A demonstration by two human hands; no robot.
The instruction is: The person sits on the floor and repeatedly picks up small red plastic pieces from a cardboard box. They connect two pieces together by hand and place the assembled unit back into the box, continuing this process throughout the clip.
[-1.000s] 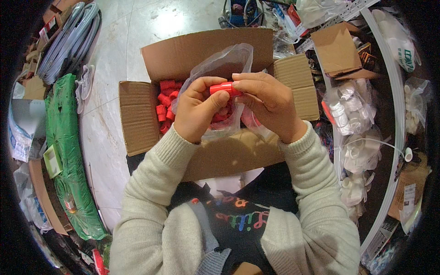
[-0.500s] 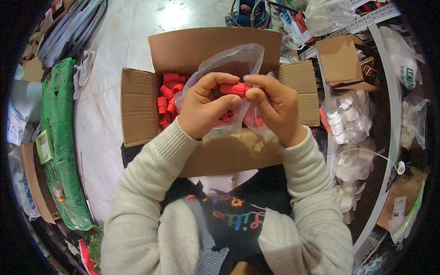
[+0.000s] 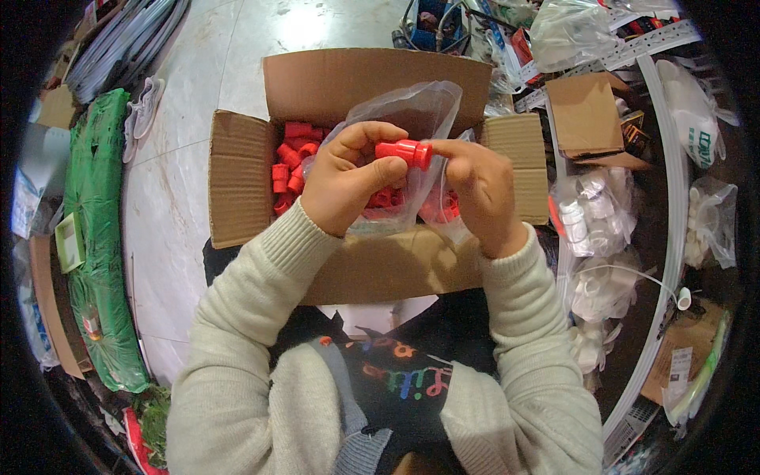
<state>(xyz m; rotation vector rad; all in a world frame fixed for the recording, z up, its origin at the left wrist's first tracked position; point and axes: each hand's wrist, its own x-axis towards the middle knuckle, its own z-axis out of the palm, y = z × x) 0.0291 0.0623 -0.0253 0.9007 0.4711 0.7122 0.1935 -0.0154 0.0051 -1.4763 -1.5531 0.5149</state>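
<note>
Above the open cardboard box point(image 3: 380, 273), my left hand point(image 3: 348, 170) pinches a red plastic pipe fitting point(image 3: 413, 153) between thumb and fingers. The fitting lies sideways, its wider ringed end toward the right. My right hand point(image 3: 483, 186) is beside that end, slightly blurred, its index finger stretched out to the fitting's rim and its other fingers bent. It does not grip the fitting. Below the hands, more red fittings point(image 3: 298, 148) fill the left of the box. A clear plastic bag point(image 3: 427, 107) holding further red pieces is partly hidden behind my hands.
A long green wrapped bundle point(image 3: 99, 237) and white shoes point(image 3: 143, 108) are on the left. To the right lie bags of white fittings point(image 3: 594, 210), a small open carton point(image 3: 584, 115) and a long white strip point(image 3: 678, 198). A blue crate point(image 3: 435, 28) stands at the back.
My right thumb and fingers have come off the fitting's right end, leaving the index finger at it. The fitting's ringed end now shows. My left hand keeps its hold.
</note>
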